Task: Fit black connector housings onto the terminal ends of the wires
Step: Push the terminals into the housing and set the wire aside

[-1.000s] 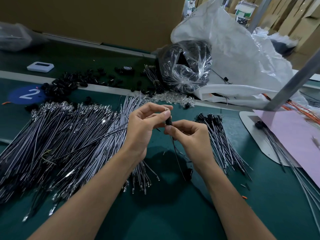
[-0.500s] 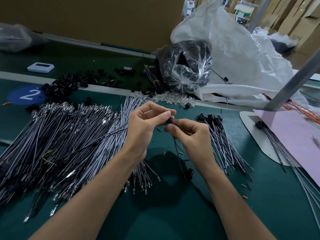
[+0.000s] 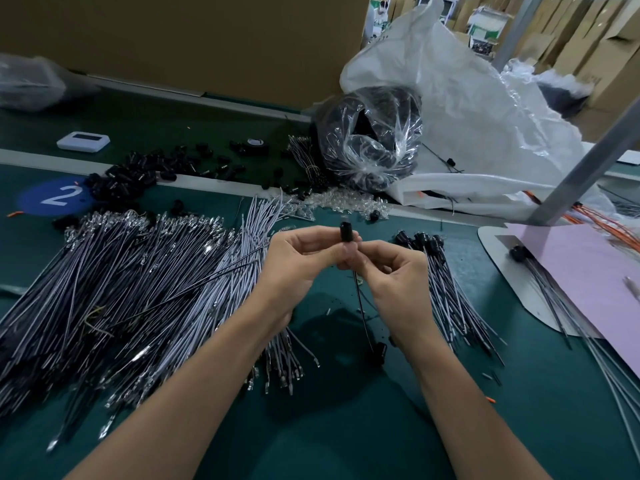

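Black housing point(image 3: 346, 232) stands upright between both hands, above the table point(image 3: 346, 427). Left hand point(image 3: 298, 261): fingers curled, pinching the housing's lower end and leaving the top in view. Right hand point(image 3: 391, 275): pinching the wire point(image 3: 362, 306) just under the housing, I'd say so it doesn't buckle on the push. The wire hangs down and its far end looks capped. Bare wires point(image 3: 138, 271) lie left, fitted ones point(image 3: 446, 289) right, so work flows across. Loose housings point(image 3: 128, 174) lie far left.

Head-worn, forward-down, seemingly close over table point(image 3: 346, 427)
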The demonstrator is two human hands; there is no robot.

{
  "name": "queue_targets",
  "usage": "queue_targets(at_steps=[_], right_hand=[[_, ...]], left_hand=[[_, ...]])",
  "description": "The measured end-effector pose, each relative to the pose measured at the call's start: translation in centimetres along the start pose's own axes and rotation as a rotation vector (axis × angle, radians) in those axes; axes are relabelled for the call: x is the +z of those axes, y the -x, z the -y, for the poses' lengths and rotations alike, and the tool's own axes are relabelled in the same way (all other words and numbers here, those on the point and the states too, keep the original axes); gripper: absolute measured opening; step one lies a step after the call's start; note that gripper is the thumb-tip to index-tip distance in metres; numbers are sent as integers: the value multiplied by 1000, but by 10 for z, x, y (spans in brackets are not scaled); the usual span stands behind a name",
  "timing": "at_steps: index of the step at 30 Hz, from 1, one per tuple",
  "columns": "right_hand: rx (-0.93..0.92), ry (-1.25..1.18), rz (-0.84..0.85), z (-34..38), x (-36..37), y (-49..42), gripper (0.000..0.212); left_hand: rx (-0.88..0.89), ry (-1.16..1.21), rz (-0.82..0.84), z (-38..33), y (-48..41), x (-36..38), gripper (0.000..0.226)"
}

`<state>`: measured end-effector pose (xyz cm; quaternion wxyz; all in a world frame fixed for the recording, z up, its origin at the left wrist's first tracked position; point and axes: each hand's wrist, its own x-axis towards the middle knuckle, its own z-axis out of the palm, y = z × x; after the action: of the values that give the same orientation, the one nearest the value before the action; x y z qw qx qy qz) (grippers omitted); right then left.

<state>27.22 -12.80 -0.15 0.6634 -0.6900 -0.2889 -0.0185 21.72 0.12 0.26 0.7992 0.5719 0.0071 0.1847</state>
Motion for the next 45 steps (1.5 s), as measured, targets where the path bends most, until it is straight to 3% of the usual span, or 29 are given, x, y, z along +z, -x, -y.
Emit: queue_targets(at_steps=[10, 22, 28, 32, 35, 36, 38, 42, 45], right_hand=[[-71, 27, 17, 3, 6, 5, 2], [-175, 203, 19, 3, 8, 8, 19], [-171, 178, 36, 3, 10, 9, 10], [-88, 70, 198, 7, 12, 11, 4], [15, -54, 459, 12, 8, 11, 13], [20, -45, 478, 13, 6, 11, 18], [22, 31, 348, 11, 3, 7, 26], [98, 293, -83, 1, -13, -10, 13], [164, 492, -117, -5, -32, -25, 22]], left_hand=[[90, 120, -59, -4, 4, 5, 22], [181, 108, -53, -11, 2, -1, 17], [145, 199, -90, -13, -2, -2, 14], [66, 441, -214, -25, -9, -19, 15], [-7, 418, -271, -26, -9, -30, 21], [-44, 377, -278, -24, -9, -33, 22], [-139, 247, -290, -20, -9, -35, 21], [-231, 26, -277, -10, -10, -32, 9], [-209, -16, -262, -7, -11, -30, 8]])
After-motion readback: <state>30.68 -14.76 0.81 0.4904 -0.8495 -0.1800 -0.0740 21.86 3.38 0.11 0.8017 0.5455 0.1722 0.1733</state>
